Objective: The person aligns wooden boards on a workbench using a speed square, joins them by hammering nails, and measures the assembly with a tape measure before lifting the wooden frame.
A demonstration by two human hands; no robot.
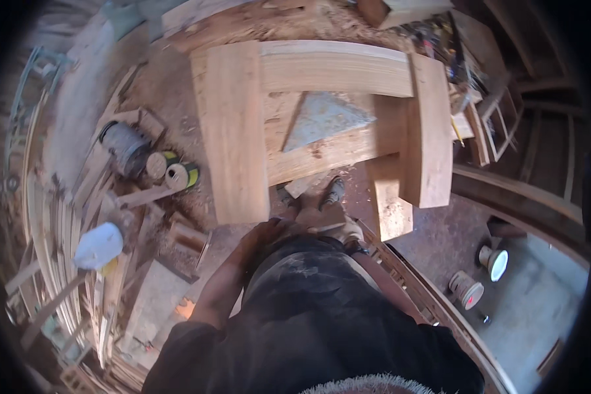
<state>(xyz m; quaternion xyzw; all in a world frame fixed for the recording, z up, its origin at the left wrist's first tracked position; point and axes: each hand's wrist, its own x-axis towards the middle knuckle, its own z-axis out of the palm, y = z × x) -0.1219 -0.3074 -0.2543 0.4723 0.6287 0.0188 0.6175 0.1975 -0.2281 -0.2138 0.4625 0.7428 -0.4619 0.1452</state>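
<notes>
My left hand [268, 231] is low in front of my body, near my lap. Its fingers are dim and blurred. Close by on the right, my right hand [352, 231] seems closed, with a short pale strip [325, 228] at its fingers that I cannot make out. Beyond both hands, apart from them, stands a workbench [335, 152] bearing a frame of thick light wood. A wide board [235, 131] forms its left side, a rail [338, 69] its far side and a thick post [429, 131] its right side. A grey triangular plate [325, 121] lies inside the frame.
Left on the floor are a large grey can [125, 148], two small green-and-black tins [180, 176], a white plastic container [98, 245] and many wood strips [43, 223]. Two white buckets [466, 289] stand at the right, past a long wooden piece [433, 295]. Tools [443, 49] clutter the bench's far right.
</notes>
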